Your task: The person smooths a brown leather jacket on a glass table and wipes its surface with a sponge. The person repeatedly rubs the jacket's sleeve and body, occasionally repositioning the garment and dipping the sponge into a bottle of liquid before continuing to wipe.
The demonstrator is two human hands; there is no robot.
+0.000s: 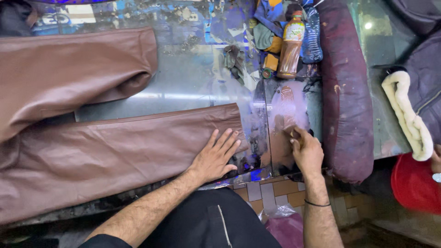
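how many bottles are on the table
2. A brown-liquid bottle lies at the top centre, and a clear blue-tinted bottle lies touching its right side. Others may be hidden among the clutter.

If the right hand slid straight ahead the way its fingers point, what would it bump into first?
Probably the brown bottle lying ahead. The right hand points up the stained glass table, and only smeared glass shows in between.

The left hand (215, 157) lies flat, fingers (226, 140) spread, on the cuff end of a brown leather trouser leg (115, 154) stretched across the glossy tabletop (193, 82). The right hand (307, 151) is curled, fingertips pinched together over a brown-smeared patch just beside the cuff. A bottle of brown liquid (290, 43) stands beyond, near a dark padded cushion (345, 92).
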